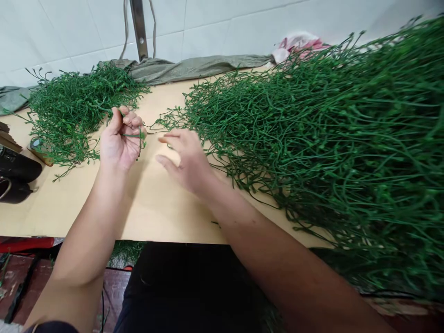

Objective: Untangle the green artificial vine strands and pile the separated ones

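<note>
Nearest, a pair of dark cloth-covered legs [180, 286] was seen below the straight front edge of a flat, tan-surfaced desk [166, 208]. From that edge to the hands, a smooth stretch of tan surface was left exposed; it was bounded on the right by stems. The bare right hand [187, 155], slightly blurred, was held above it, its grip spread, thumb parted from fingers. The bare left hand [121, 138] was turned palm up, its grip curled, with thin, smooth green stems [130, 135] pinched between thumb and fingers and laid across the palm; their exact number could not be told.

At the left, two dark rounded vessels [21, 164] were set near each other. Two piles were counted: a large tangled heap of long green stems [312, 125], by which the front edge was covered at right, and a smaller bushy green pile [76, 106] beyond the left hand. Farther back, one rumpled grey-green cloth [194, 67] and one pink-and-white cloth [300, 44] were bunched against a white tiled wall [225, 23], crossed by one metal upright [139, 30].
</note>
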Available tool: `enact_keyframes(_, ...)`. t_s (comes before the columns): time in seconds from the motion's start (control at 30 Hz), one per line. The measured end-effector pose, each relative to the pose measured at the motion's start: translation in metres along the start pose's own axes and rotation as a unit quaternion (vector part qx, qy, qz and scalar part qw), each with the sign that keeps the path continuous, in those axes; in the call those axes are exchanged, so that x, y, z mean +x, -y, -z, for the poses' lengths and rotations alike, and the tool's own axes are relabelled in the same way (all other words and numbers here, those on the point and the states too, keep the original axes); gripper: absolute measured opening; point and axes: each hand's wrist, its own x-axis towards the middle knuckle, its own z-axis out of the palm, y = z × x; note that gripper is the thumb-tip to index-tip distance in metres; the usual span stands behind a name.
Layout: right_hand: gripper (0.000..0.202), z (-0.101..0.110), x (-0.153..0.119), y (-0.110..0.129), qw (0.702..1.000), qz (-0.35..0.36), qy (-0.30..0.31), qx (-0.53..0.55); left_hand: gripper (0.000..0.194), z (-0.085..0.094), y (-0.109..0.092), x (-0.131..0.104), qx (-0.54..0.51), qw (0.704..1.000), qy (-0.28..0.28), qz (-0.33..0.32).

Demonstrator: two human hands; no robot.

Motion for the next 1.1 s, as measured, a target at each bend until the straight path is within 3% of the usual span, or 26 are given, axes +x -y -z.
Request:
enact_keyframes(0.1,0.043,-0.013,-0.001,0.007,0.997,0.015,0.043,0.065,0.037,-0.001,0.0,-0.003,0.006,1.0,0.004,-0.011)
enact_keyframes(0.27,0.048,-0.022,-0.002,0.004,0.993,-0.021,0.069,0.096,0.037,-0.012,0.003,-0.011,0.002,1.0,0.012,0.006)
enact_keyframes(0.43,0.035,-0.022,-0.001,0.008,0.989,-0.073,0.062,0.11,0.031,-0.018,0.007,-0.015,-0.005,0.999,0.035,0.016)
enact_keyframes(0.6,0.012,-0.016,0.003,0.007,0.986,-0.091,0.057,0.127,0.023,-0.018,0.007,-0.021,-0.016,0.994,0.104,-0.004)
enact_keyframes(0.73,0.016,-0.013,0.005,-0.004,0.981,-0.1,0.007,0.165,0.017,-0.013,0.006,-0.018,0.04,0.984,0.161,-0.07)
enact_keyframes(0.83,0.016,-0.01,0.006,-0.014,0.967,-0.127,-0.033,0.22,0.03,-0.004,0.01,-0.009,0.124,0.969,0.14,-0.164)
enact_keyframes(0.9,0.016,-0.007,0.007,-0.019,0.957,-0.141,-0.038,0.252,0.038,0.002,0.015,-0.003,0.18,0.957,0.129,-0.185)
enact_keyframes(1.1,0.017,-0.003,0.009,-0.022,0.946,-0.104,-0.016,0.307,0.044,0.004,0.023,-0.004,0.306,0.923,0.229,-0.054)
